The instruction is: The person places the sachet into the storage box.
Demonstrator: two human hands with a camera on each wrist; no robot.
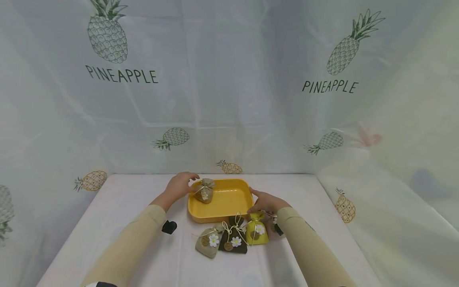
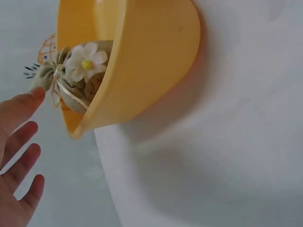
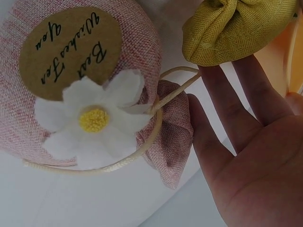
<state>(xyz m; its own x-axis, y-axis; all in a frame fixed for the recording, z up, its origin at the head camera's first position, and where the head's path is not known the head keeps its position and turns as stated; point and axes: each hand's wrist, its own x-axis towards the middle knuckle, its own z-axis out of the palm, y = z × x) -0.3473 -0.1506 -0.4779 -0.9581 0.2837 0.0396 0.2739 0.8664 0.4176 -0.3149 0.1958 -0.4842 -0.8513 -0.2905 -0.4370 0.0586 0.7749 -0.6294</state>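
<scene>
A yellow tray (image 1: 229, 201) lies on the table, with a beige drawstring pouch (image 1: 205, 193) leaning in its left end. My left hand (image 1: 177, 187) is at the tray's left end, its fingers spread and the index fingertip (image 2: 37, 93) right at the pouch's gathered neck. At the opposite end my right hand (image 1: 267, 202) has its fingertips at the tray's rim. Its fingers are extended, close by the neck of a yellow-green pouch (image 3: 241, 33) and a pink pouch (image 3: 137, 42) with a white flower. My right forearm and hand mostly hide the pink pouch in the head view.
Before the tray, a second beige pouch (image 1: 206, 249) and a dark brown pouch (image 1: 229, 239) lie beside the yellow-green one, all with flowers and cords. A white sheet (image 1: 229, 99) printed with pineapples hangs behind the table (image 1: 125, 199).
</scene>
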